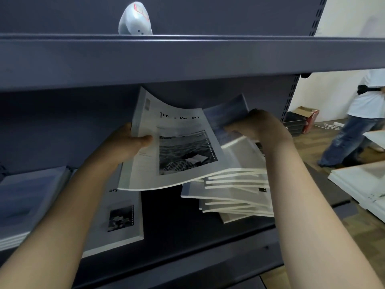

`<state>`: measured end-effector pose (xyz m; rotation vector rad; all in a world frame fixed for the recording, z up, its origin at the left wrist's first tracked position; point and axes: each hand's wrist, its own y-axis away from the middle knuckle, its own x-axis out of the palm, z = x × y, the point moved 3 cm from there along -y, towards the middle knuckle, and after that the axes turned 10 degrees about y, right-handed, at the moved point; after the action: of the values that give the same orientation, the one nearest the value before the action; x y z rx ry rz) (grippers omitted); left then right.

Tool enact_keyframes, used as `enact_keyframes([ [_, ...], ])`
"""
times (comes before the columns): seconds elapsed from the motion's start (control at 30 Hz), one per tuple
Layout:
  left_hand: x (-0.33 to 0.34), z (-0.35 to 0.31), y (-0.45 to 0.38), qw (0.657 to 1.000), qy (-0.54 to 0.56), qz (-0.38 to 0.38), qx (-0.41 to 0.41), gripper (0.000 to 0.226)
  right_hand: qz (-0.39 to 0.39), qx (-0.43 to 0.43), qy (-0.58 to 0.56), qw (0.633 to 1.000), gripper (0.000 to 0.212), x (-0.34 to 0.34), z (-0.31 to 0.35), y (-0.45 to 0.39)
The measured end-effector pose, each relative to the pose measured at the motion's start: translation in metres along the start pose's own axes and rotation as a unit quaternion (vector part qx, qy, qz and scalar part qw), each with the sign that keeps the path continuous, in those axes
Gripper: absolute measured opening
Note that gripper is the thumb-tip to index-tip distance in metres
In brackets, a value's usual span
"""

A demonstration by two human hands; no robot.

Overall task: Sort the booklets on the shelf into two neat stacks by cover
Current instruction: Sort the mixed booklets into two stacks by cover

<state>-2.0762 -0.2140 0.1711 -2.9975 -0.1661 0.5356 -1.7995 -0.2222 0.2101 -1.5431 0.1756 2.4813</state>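
Forearms fill the foreground, reaching over the shelf (pixel 187 243) front edge. Left hand (pixel 127 142) pinches a white booklet (pixel 173 151) by its left edge, thumb on the cover; it's lifted, bowed, hanging over the shelf middle. Right hand (pixel 254 126) curls round a blue booklet (pixel 227 111) towards the back right, above the messy pile (pixel 235 197) at the right end. White stack (pixel 116 215) sits left of centre, blue stack (pixel 27 197) at the left end. Risks: the one-edge pinch lets the white booklet sag and slip or crease; its trailing corner could drag the fanned pile off the front edge.
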Motion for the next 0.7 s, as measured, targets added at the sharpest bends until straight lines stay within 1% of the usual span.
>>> enact_keyframes([
  [0.03, -0.005, 0.002, 0.002, 1.000, 0.010, -0.001, -0.003, 0.031, -0.010, -0.008, -0.022, 1.000, 0.024, 0.000, 0.003, 0.001],
  [0.07, -0.011, 0.005, 0.006, 1.000, 0.023, -0.002, -0.005, 0.027, -0.023, -0.015, -0.039, 0.999, 0.018, 0.002, 0.008, 0.001],
  [0.1, -0.018, 0.008, 0.010, 0.999, 0.034, -0.006, -0.009, 0.024, -0.037, -0.020, -0.053, 0.998, 0.019, 0.004, 0.014, 0.000],
  [0.17, -0.034, 0.017, 0.018, 0.998, 0.052, -0.019, -0.025, 0.022, -0.053, -0.030, -0.067, 0.996, 0.033, 0.011, 0.030, -0.001],
  [0.2, -0.043, 0.023, 0.022, 0.997, 0.061, -0.025, -0.035, 0.023, -0.060, -0.043, -0.067, 0.995, 0.035, 0.014, 0.040, 0.000],
  [0.23, -0.052, 0.028, 0.027, 0.996, 0.069, -0.032, -0.045, 0.025, -0.064, -0.058, -0.063, 0.994, 0.032, 0.019, 0.050, 0.002],
  [0.3, -0.069, 0.041, 0.036, 0.994, 0.075, -0.048, -0.065, 0.027, -0.072, -0.092, -0.051, 0.992, 0.013, 0.028, 0.066, 0.010],
  [0.33, -0.077, 0.048, 0.041, 0.993, 0.072, -0.055, -0.072, 0.027, -0.075, -0.108, -0.051, 0.990, 0.011, 0.033, 0.074, 0.015],
  [0.4, -0.092, 0.062, 0.051, 0.993, 0.065, -0.058, -0.085, 0.027, -0.070, -0.131, -0.044, 0.988, 0.015, 0.048, 0.087, 0.025],
  [0.5, -0.112, 0.086, 0.062, 0.990, 0.055, -0.063, -0.111, 0.037, -0.043, -0.153, -0.033, 0.987, 0.023, 0.075, 0.106, 0.035],
  [0.7, -0.133, 0.126, 0.072, 0.985, 0.076, -0.064, -0.139, 0.039, -0.033, -0.150, -0.002, 0.988, 0.029, 0.114, 0.123, 0.054],
])
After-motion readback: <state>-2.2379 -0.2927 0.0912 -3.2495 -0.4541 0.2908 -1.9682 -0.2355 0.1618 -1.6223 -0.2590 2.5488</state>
